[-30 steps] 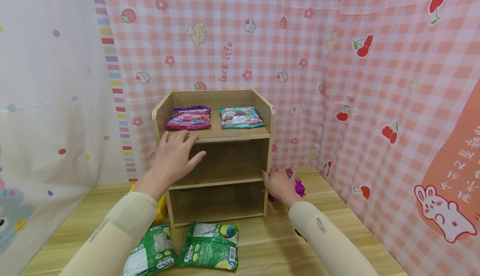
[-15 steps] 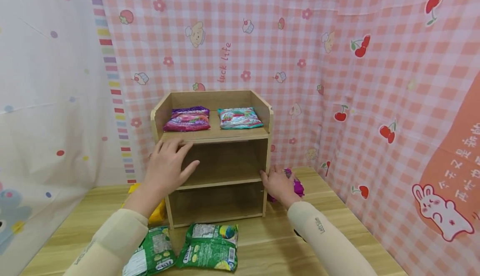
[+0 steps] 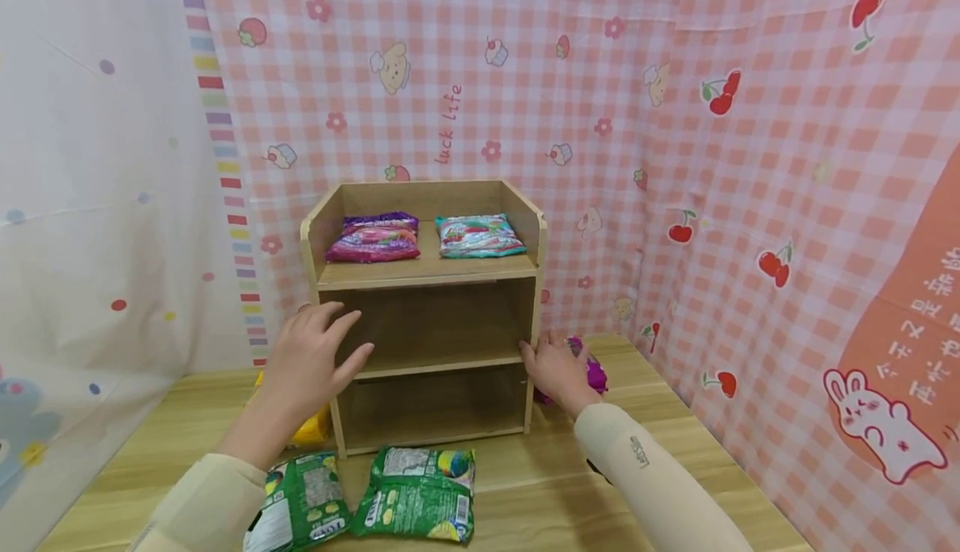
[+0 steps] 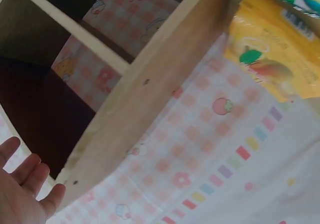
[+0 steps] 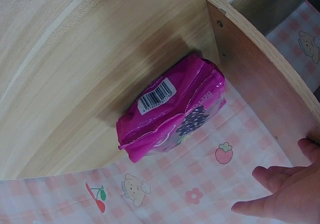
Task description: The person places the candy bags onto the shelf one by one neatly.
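A small three-level wooden shelf (image 3: 442, 275) stands against the curtain. My left hand (image 3: 307, 360) is in front of its left side, fingers spread and holding nothing; the left wrist view shows the fingertips (image 4: 56, 196) close to the side panel's edge. On the other side, my right hand (image 3: 558, 373) has its thumb against the front edge of the right panel, its fingers loosely extended. A magenta bag (image 5: 170, 108) with a berry picture lies on the table beyond that hand. Two snack bags, one purple-pink (image 3: 375, 239) and one teal (image 3: 482, 237), lie on the top shelf.
Two green bags (image 3: 417, 494) (image 3: 307, 498) lie on the wood-grain table (image 3: 547, 485) in front of the shelf. A yellow bag (image 4: 275, 48) with a mango picture sits by its left side. Checked curtains (image 3: 465, 60) enclose the back and right.
My left hand has drawn back from the top shelf's front edge, moving down and to the left. My right hand and the bags stay where they were.
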{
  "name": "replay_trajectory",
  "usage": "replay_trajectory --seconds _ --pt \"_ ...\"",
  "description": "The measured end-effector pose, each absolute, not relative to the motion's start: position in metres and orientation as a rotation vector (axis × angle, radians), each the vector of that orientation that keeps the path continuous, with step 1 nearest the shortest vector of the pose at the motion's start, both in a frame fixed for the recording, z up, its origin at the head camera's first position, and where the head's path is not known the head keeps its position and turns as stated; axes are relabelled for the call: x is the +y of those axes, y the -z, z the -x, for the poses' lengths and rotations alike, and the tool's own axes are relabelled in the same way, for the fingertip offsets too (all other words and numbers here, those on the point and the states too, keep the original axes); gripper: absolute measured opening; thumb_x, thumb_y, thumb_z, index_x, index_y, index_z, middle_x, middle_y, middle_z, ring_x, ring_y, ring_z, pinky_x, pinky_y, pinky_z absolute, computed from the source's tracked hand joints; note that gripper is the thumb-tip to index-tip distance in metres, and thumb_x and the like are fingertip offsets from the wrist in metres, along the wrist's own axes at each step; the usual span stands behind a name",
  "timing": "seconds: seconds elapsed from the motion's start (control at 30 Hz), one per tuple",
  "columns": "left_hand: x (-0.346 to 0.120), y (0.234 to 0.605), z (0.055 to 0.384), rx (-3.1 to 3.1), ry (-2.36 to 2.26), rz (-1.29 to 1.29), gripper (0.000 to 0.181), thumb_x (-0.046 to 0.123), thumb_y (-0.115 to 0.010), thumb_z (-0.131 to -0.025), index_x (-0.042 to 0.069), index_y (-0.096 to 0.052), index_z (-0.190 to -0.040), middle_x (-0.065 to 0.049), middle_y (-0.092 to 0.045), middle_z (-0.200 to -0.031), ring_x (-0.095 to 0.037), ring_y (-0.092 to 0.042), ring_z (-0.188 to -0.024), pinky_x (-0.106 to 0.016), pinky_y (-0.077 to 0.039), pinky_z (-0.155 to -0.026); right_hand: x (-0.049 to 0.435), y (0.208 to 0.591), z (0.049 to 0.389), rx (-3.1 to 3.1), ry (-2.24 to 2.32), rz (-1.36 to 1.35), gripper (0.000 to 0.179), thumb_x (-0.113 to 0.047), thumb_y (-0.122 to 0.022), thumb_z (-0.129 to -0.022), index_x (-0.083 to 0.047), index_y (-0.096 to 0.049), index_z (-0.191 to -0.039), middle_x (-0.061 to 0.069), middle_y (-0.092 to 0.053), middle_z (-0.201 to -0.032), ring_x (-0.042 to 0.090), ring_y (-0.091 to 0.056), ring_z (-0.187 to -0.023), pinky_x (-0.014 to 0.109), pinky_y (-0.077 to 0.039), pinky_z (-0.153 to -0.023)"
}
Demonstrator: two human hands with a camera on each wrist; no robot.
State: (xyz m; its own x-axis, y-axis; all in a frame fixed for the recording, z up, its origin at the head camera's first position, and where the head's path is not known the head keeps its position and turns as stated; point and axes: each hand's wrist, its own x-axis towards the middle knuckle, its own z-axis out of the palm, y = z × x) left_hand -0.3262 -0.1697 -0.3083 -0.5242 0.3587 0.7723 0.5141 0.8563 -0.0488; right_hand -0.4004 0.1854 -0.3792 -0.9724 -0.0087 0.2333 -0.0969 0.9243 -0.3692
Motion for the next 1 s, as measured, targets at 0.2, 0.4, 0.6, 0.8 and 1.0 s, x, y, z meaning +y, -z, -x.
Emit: replay_trajectory --seconds 0.2,0.4,0.6,0.8,1.0 --pt "-0.187 0.328 0.318 -2.228 0.271 0.581 0.049 0.028 -0.080 -0.083 0.000 -0.067 -0.121 -0.024 -0.060 -0.119 -0.043 -0.057 -0.106 -0.060 -0.047 -0.091 0.184 0.379 0.401 -2.861 -0.552 -0.090 0.068 -0.049 -0.029 -0.105 0.001 -0.039 -0.149 0.021 -0.030 -0.157 0.041 -0.026 -0.144 0.073 0.001 -0.109" --pt "-0.209 0.348 0.311 -2.293 0.265 0.505 0.045 0.029 -0.078 -0.085 0.001 -0.067 -0.119 -0.023 -0.062 -0.113 -0.044 -0.060 -0.098 -0.060 -0.049 -0.084 0.183 0.379 0.401 -2.866 -0.539 -0.087 0.067 -0.049 -0.029 -0.105 0.000 -0.040 -0.149 0.020 -0.030 -0.157 0.040 -0.026 -0.144 0.073 0.001 -0.108" --pt "-0.233 0.365 0.308 -2.472 0.235 0.349 0.048 0.036 -0.072 -0.089 0.001 -0.065 -0.121 -0.029 -0.061 -0.113 -0.048 -0.059 -0.099 -0.061 -0.049 -0.083 0.184 0.379 0.399 -2.873 -0.539 -0.083 0.068 -0.050 -0.029 -0.105 0.001 -0.039 -0.149 0.020 -0.030 -0.157 0.041 -0.026 -0.144 0.072 0.001 -0.109" --pt "-0.255 0.378 0.306 -2.646 0.234 0.233 0.060 0.050 -0.062 -0.094 -0.004 -0.063 -0.123 -0.033 -0.058 -0.115 -0.050 -0.057 -0.100 -0.063 -0.048 -0.082 0.184 0.379 0.399 -2.869 -0.545 -0.086 0.068 -0.050 -0.029 -0.105 0.002 -0.039 -0.149 0.020 -0.030 -0.157 0.041 -0.026 -0.144 0.073 0.001 -0.108" --pt "-0.276 0.390 0.308 -2.844 0.228 0.142 0.077 0.060 -0.058 -0.092 -0.012 -0.060 -0.123 -0.038 -0.056 -0.111 -0.053 -0.055 -0.099 -0.064 -0.048 -0.080 0.185 0.379 0.398 -2.876 -0.553 -0.075 0.069 -0.050 -0.029 -0.105 0.002 -0.039 -0.149 0.021 -0.029 -0.158 0.041 -0.026 -0.144 0.072 0.002 -0.109"
